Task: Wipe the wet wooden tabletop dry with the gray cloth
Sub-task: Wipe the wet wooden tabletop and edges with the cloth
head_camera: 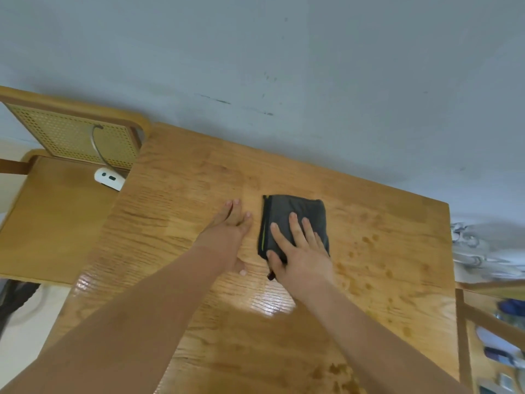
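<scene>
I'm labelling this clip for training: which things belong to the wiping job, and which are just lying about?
Job: gray cloth, wet wooden tabletop, right hand pressing the cloth, left hand flat beside it.
Lying about: cane-backed chair, white device on its seat.

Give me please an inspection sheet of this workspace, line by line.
surface: table, dark wet spots at its right, glare in the middle.
job's things: cloth, folded, flat on the table.
clutter: white device on the seat of the chair at left.
hands: right hand flat on the cloth; left hand flat on the table beside it, not touching it.
cables: cable curving up from the device.
surroundings: marked gray wall behind; blurred things at right.
</scene>
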Demonstrator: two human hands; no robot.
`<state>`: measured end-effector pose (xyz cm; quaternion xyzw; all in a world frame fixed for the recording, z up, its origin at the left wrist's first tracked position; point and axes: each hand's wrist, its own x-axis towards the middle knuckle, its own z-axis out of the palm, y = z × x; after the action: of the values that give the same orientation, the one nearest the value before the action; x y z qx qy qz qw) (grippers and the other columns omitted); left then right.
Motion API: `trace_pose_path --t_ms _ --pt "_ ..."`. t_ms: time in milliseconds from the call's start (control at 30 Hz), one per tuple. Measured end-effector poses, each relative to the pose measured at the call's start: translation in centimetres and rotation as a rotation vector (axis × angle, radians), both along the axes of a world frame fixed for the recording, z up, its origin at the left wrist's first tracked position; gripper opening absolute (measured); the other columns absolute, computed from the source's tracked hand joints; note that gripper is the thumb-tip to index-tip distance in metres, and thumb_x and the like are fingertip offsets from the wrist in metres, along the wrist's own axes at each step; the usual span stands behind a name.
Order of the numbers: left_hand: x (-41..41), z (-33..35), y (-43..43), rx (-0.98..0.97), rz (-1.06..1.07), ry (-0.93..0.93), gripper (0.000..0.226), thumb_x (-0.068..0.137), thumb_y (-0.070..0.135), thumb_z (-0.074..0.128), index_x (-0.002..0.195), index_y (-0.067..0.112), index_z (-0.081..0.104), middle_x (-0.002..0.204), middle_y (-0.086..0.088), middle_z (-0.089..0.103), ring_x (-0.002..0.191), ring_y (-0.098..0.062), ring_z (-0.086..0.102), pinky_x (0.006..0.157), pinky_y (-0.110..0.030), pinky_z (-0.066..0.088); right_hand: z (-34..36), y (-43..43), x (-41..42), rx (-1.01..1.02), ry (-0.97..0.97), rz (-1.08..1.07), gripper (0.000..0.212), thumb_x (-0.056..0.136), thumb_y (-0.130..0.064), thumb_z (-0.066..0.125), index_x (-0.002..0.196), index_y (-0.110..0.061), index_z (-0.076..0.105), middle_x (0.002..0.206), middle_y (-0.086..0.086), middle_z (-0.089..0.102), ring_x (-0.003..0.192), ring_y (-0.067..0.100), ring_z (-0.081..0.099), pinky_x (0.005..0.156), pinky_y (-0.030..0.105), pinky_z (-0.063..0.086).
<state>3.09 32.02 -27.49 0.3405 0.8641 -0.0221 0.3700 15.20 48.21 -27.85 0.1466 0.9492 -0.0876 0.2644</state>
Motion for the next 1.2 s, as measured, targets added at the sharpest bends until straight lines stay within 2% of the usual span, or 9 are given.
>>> trace_pose_path --t_ms 133,300,500,667,767,867,933,1000,1200 --pt "1.4 0.4 -2.8 0.18 0.154 0.048 0.116 0.088 0.053 0.073 0.162 0.016 -0.008 0.165 -0.005 -0.029 0.155 -0.023 -0.021 0.128 -0.039 0.012 0.5 0.4 -5.0 -0.018 -0.019 -0.115 0.065 0.101 -0.065 0.03 0.159 -0.049 0.003 0.169 -0.006 -0.017 0.156 0.022 -0.013 0.124 0.047 0.015" --pt "0.9 1.4 -10.1 0.193 0.194 0.092 0.079 0.105 0.039 0.05 0.164 0.014 0.005 0.17 -0.005 -0.016 0.157 -0.019 -0.014 0.125 -0.032 0.009 -0.1 -4.7 -7.3 0.002 0.02 -0.238 0.062 0.105 -0.056 0.022 0.161 -0.039 0.0 0.169 0.003 -0.019 0.156 0.029 -0.015 0.127 0.049 0.005" --pt "-3.1 2.0 -13.9 0.237 0.149 0.137 0.066 0.105 0.026 0.048 0.162 0.014 0.017 0.172 -0.009 0.0 0.158 -0.026 0.002 0.126 -0.04 0.021 -1.1 -15.5 -3.1 -0.13 0.129 0.009 0.059 0.106 -0.052 0.025 0.16 -0.043 0.003 0.167 0.0 -0.024 0.153 0.025 -0.026 0.126 0.047 -0.005" --pt "-1.6 2.9 -11.1 0.398 -0.07 0.146 0.057 0.104 0.02 0.049 0.158 0.017 0.03 0.171 -0.007 0.01 0.155 -0.026 0.017 0.119 -0.035 0.03 -2.2 -16.2 4.2 -0.125 0.259 0.128 0.057 0.104 -0.056 0.031 0.159 -0.043 0.021 0.171 0.0 0.0 0.157 0.025 -0.006 0.127 0.046 0.003" --pt "1.3 2.7 -9.5 0.425 -0.298 0.066 0.067 0.101 0.017 0.055 0.161 0.018 0.024 0.172 -0.005 0.004 0.157 -0.024 0.009 0.123 -0.033 0.02 -1.5 -13.5 6.0 -0.14 0.218 -0.023 0.063 0.102 -0.06 0.036 0.159 -0.046 0.014 0.169 -0.007 -0.011 0.156 0.018 -0.015 0.125 0.038 -0.002" --pt "3.6 2.2 -7.7 0.358 -0.406 -0.016 0.074 0.104 0.021 0.05 0.164 0.02 0.006 0.172 -0.002 -0.003 0.158 -0.021 0.001 0.125 -0.031 0.01 0.3 -11.4 6.3 -0.505 0.264 -0.347 0.068 0.096 -0.048 0.062 0.157 -0.039 0.032 0.169 -0.013 0.014 0.156 0.01 0.007 0.126 0.033 0.014" --pt "4.8 2.2 -6.4 0.279 -0.364 -0.004 0.074 0.109 0.033 0.04 0.163 0.019 -0.007 0.172 -0.005 -0.005 0.158 -0.021 -0.001 0.127 -0.034 0.01 2.2 -9.8 6.6 -0.651 0.354 -0.629 0.056 0.095 -0.032 0.069 0.148 -0.031 0.052 0.157 -0.014 0.043 0.148 0.006 0.033 0.12 0.028 0.031" --pt "5.8 2.0 -5.2 0.212 -0.264 0.016 0.075 0.109 0.042 0.035 0.162 0.015 -0.011 0.172 -0.007 -0.006 0.158 -0.022 -0.002 0.128 -0.038 0.011 3.8 -8.1 7.5 -0.608 0.44 -0.773 0.041 0.095 -0.025 0.069 0.136 -0.027 0.063 0.136 -0.016 0.061 0.133 0.005 0.051 0.107 0.02 0.042" --pt "9.1 1.0 -3.7 0.064 -0.098 0.132 0.07 0.108 0.046 0.029 0.162 0.023 -0.01 0.169 0.0 -0.023 0.156 -0.018 -0.019 0.127 -0.051 0.003 5.3 -2.9 12.4 -0.613 0.457 -0.912 0.031 0.096 -0.029 0.067 0.127 -0.025 0.07 0.116 -0.02 0.066 0.117 0.003 0.059 0.09 0.011 0.045"
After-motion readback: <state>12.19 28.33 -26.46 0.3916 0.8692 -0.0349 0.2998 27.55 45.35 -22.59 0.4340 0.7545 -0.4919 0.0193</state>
